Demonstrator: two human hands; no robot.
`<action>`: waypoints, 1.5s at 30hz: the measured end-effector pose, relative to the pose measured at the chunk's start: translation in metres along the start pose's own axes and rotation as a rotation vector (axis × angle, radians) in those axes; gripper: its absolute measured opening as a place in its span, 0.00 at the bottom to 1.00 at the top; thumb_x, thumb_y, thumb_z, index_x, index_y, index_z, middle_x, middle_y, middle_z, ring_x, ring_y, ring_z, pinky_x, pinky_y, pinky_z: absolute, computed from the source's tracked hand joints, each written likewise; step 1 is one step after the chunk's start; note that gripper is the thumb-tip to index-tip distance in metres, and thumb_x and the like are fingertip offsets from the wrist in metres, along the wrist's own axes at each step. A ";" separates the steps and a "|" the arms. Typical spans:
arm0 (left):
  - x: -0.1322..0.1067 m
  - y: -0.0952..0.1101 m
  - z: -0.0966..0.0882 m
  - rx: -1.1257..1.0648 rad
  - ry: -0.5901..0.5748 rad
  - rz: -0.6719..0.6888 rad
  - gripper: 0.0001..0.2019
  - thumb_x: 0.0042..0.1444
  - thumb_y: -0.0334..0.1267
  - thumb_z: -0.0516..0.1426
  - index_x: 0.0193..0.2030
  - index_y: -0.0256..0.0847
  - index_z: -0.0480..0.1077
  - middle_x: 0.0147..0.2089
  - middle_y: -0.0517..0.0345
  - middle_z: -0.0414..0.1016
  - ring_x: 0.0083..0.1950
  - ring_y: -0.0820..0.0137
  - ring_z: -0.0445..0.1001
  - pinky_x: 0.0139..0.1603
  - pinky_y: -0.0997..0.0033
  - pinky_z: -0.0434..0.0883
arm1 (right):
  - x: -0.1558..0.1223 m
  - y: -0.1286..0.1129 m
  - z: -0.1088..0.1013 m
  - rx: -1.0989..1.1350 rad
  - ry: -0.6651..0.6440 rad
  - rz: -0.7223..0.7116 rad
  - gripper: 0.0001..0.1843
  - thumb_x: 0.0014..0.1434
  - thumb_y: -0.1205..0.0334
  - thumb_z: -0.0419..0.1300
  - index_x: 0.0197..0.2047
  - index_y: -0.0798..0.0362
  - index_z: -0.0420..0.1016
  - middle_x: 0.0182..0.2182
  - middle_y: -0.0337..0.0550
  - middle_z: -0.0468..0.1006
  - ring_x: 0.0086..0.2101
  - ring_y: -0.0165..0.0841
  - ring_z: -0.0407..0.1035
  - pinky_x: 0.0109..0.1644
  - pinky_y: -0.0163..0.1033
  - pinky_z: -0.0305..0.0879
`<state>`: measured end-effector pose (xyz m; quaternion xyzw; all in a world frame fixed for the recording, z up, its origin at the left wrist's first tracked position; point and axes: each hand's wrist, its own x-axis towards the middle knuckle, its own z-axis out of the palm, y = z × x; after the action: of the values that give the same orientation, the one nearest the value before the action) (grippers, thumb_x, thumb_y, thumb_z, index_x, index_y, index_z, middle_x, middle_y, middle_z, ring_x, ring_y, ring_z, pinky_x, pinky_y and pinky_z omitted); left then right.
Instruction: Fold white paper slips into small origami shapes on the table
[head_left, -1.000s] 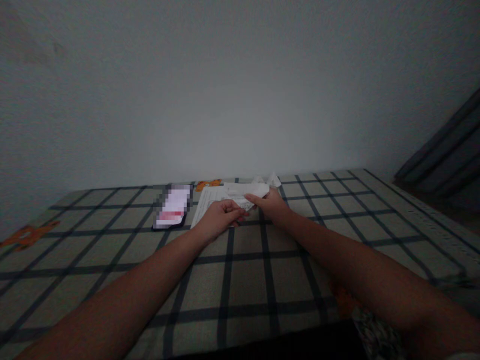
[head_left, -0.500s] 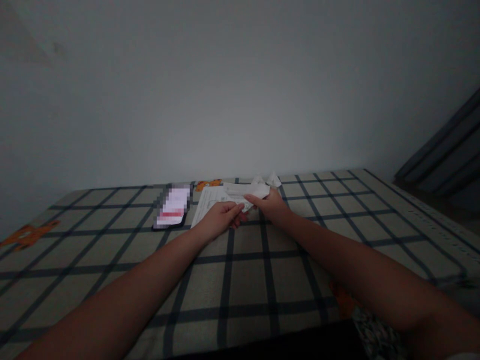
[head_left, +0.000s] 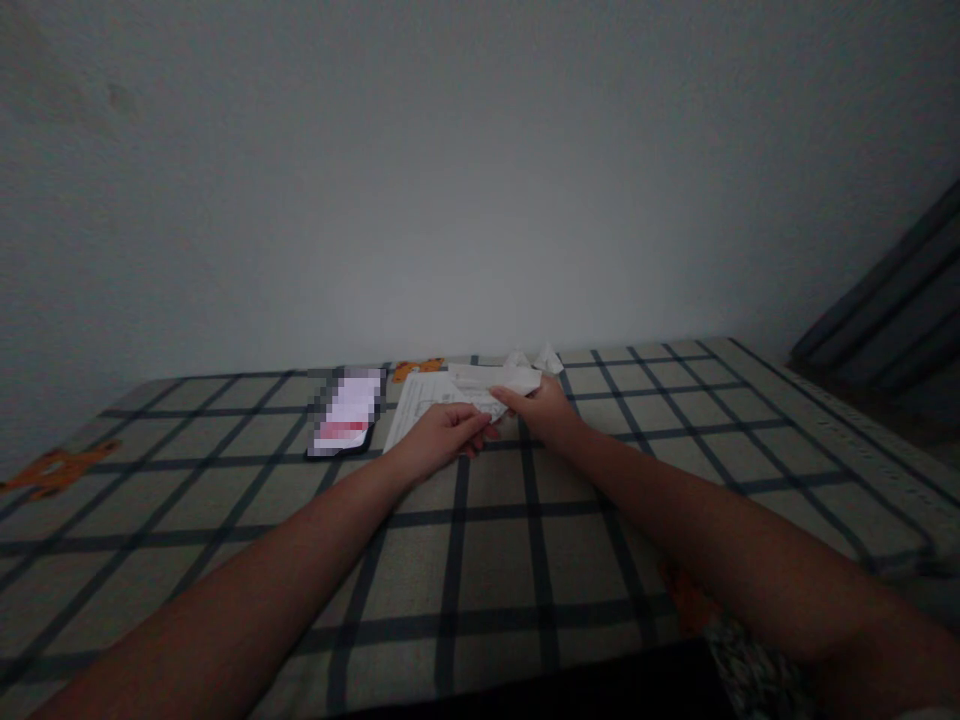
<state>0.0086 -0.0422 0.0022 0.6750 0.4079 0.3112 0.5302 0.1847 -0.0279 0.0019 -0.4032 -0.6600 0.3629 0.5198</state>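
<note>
Both hands meet over a folded sheet of white paper (head_left: 487, 377) near the far side of the checked cloth. My right hand (head_left: 551, 412) grips its right end, thumb on top and fingers behind. My left hand (head_left: 450, 430) pinches the paper's near edge between thumb and fingers, close to the right thumb. Beneath and to the left lies a printed sheet (head_left: 411, 400), partly covered by the left hand and the folded paper. Small print is too blurred to read.
A phone (head_left: 349, 412) with a lit, blurred screen lies left of the papers. Crumpled white scraps (head_left: 549, 359) sit behind my right hand. The checked cloth (head_left: 495, 560) with orange bear prints reaches the grey wall (head_left: 480, 180). Dark folded fabric (head_left: 892, 290) is at far right.
My left fingers have shifted very slightly at the paper's near edge. The right hand's grip, the phone and the scraps look the same.
</note>
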 end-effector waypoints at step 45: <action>-0.009 0.021 0.004 0.048 0.304 0.155 0.18 0.48 0.45 0.57 0.43 0.35 0.70 0.42 0.48 0.75 0.33 0.67 0.73 0.26 0.73 0.70 | 0.002 -0.003 -0.003 -0.054 -0.136 0.054 0.19 0.51 0.47 0.55 0.23 0.56 0.69 0.18 0.38 0.70 0.22 0.26 0.64 0.28 0.32 0.60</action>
<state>0.0119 -0.0543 0.0216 0.6620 0.4373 0.4401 0.4206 0.1872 -0.0269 0.0060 -0.4090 -0.6921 0.3854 0.4530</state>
